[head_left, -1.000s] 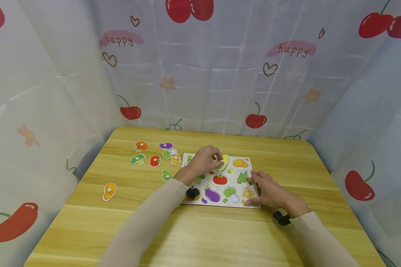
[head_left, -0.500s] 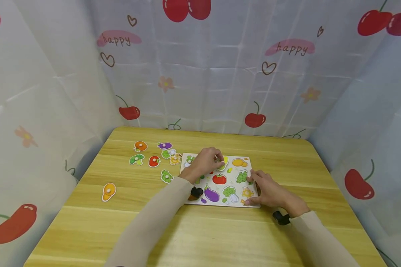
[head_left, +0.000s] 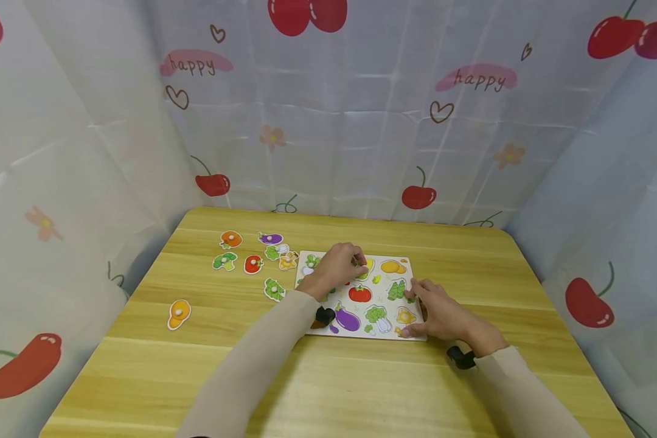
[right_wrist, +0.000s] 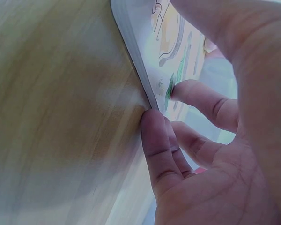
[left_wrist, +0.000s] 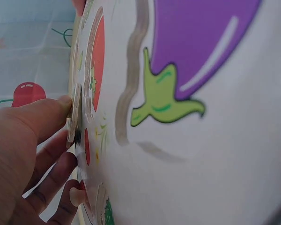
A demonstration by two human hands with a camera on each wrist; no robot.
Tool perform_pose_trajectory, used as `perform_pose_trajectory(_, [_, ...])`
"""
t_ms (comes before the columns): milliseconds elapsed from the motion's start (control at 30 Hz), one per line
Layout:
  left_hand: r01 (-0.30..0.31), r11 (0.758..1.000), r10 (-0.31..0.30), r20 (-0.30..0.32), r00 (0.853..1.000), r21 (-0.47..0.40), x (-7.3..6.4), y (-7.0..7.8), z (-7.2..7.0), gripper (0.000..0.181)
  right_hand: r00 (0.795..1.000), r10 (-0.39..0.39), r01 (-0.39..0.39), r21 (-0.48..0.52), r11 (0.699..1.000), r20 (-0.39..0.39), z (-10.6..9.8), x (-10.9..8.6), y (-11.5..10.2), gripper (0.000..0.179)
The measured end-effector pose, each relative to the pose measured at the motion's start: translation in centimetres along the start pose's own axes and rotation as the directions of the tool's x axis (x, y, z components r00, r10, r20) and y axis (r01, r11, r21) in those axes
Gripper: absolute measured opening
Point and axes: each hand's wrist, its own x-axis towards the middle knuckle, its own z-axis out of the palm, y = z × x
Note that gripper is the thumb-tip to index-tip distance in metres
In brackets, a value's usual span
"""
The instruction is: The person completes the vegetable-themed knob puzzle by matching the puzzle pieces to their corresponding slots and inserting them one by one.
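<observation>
A white wooden vegetable puzzle board (head_left: 334, 331) lies on the table between the hands. My left hand (head_left: 335, 266) reaches across its far half. Thumb and fingers pinch a yellow-green corn puzzle piece (head_left: 369, 266) at the corn picture; in the left wrist view the thin piece (left_wrist: 74, 117) stands edge-on, close over the board, partly hidden by the fingers. My right hand (head_left: 440, 310) rests at the board's right edge, thumb on the near corner. The right wrist view shows one fingertip (right_wrist: 180, 91) on the board's face and others against its edge (right_wrist: 139, 65).
Several loose knobbed pieces lie left of the board, among them a pumpkin (head_left: 231, 239), a broccoli (head_left: 225, 261), a tomato (head_left: 253, 264) and an eggplant (head_left: 271, 238). An orange gourd-shaped piece (head_left: 179, 314) lies nearer. Printed curtains (head_left: 328, 152) stand around the wooden table (head_left: 328, 389).
The left hand with the corn piece has settled lower onto the board, its wrist shifting slightly right. The right hand has stayed in place.
</observation>
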Motion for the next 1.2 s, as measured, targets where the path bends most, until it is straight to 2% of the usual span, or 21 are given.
perform_pose_trajectory(200, [-0.005,1.0,0.005,0.009,1.0,-0.005,-0.03,-0.16,0.13,0.01,1.0,-0.005,0.005,-0.004,1.0,-0.002,0.06,0.04,0.07,0.092])
perform_pose_trajectory(600, [-0.009,1.0,0.009,-0.001,1.0,0.015,0.03,-0.21,0.26,0.011,1.0,0.018,-0.017,-0.01,1.0,0.012,0.12,0.1,0.0,0.088])
perform_pose_trajectory(1200, [0.027,1.0,-0.027,0.0,1.0,0.006,-0.06,0.05,0.08,0.011,1.0,0.009,-0.009,-0.017,1.0,0.005,-0.1,0.08,-0.38,0.085])
